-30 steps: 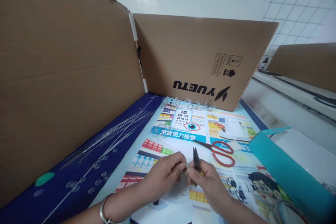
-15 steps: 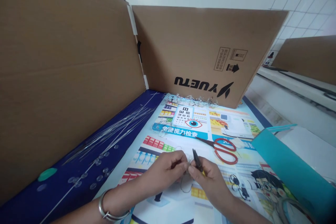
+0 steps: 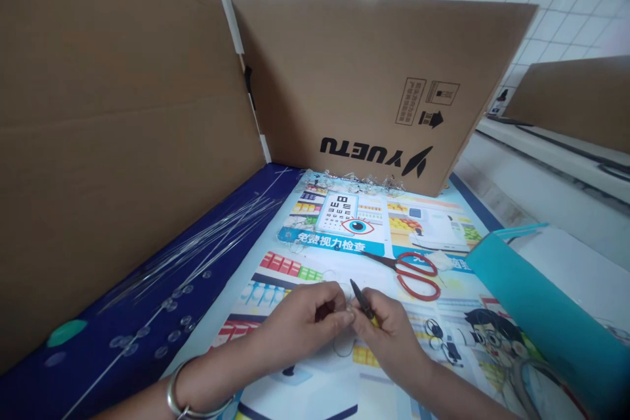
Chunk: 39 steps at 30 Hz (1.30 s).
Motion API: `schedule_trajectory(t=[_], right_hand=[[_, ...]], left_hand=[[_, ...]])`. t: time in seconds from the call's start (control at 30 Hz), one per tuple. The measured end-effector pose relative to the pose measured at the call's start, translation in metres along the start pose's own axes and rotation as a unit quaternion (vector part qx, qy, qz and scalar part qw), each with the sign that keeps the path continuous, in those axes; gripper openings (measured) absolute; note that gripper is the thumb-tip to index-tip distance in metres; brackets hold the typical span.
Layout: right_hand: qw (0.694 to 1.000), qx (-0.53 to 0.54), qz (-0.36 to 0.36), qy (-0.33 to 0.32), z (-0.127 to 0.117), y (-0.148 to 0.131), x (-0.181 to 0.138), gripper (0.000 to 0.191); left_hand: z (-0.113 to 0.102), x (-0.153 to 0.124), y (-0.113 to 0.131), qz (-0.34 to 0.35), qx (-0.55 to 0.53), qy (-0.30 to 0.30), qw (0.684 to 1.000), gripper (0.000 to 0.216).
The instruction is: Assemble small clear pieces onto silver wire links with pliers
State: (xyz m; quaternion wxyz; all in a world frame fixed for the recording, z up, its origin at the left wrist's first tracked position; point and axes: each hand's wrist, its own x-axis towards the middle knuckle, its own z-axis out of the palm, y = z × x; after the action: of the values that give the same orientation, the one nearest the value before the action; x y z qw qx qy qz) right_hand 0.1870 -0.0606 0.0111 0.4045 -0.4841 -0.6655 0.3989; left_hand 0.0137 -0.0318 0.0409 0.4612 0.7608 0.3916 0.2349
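My left hand [image 3: 302, 321] is pinched shut on a thin wire loop [image 3: 343, 346] that hangs below my fingertips; a metal bangle sits on that wrist. My right hand [image 3: 388, 335] is closed round small black pliers [image 3: 361, 298], whose tip points up and left, right beside my left fingertips. Both hands meet over a colourful printed mat [image 3: 339, 243] near its front middle.
Red-handled scissors [image 3: 411, 272] lie on the mat just beyond my right hand. Straight wires [image 3: 207, 246] and several clear beads [image 3: 167, 325] lie on the blue strip at left. Cardboard walls [image 3: 374, 85] stand behind and left. A teal box [image 3: 536, 315] sits at right.
The pliers have tilted from upright to pointing up-left and sit lower. My hands have stayed together, and the view has shifted slightly.
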Motion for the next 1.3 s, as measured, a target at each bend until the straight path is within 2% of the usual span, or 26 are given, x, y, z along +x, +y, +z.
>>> schedule_trajectory(t=[0.07, 0.17, 0.33, 0.5, 0.77, 0.97, 1.13, 1.3], right_hand=[[1.0, -0.013, -0.005, 0.0, 0.0, 0.0, -0.001, 0.02], [0.999, -0.035, -0.002, 0.003, 0.0, 0.0, -0.001, 0.02], [0.999, -0.04, 0.001, 0.02, 0.0, 0.003, 0.0, 0.021], [0.999, 0.015, 0.033, 0.011, -0.003, 0.003, 0.001, 0.021], [0.99, 0.122, 0.073, -0.005, -0.004, -0.001, 0.0, 0.022], [0.984, 0.157, 0.088, -0.013, -0.002, -0.004, 0.001, 0.023], [0.989, 0.13, 0.067, -0.006, -0.008, -0.002, 0.006, 0.025], [0.998, 0.033, 0.054, 0.027, -0.016, 0.003, 0.009, 0.024]], left_hand=[[0.0, 0.0, 0.0, 0.002, 0.004, -0.003, 1.0, 0.022], [-0.001, 0.0, -0.004, 0.006, -0.056, -0.022, 0.998, 0.026], [0.0, 0.002, -0.014, -0.048, -0.15, -0.032, 0.987, 0.02], [0.001, 0.006, -0.014, -0.064, -0.215, -0.047, 0.973, 0.02], [0.003, 0.005, -0.017, -0.052, -0.218, -0.046, 0.974, 0.019], [0.005, 0.004, -0.018, -0.057, -0.241, -0.045, 0.968, 0.019], [0.0, 0.005, -0.015, -0.053, -0.327, -0.032, 0.943, 0.022], [-0.006, 0.007, -0.014, -0.038, -0.429, -0.016, 0.902, 0.02]])
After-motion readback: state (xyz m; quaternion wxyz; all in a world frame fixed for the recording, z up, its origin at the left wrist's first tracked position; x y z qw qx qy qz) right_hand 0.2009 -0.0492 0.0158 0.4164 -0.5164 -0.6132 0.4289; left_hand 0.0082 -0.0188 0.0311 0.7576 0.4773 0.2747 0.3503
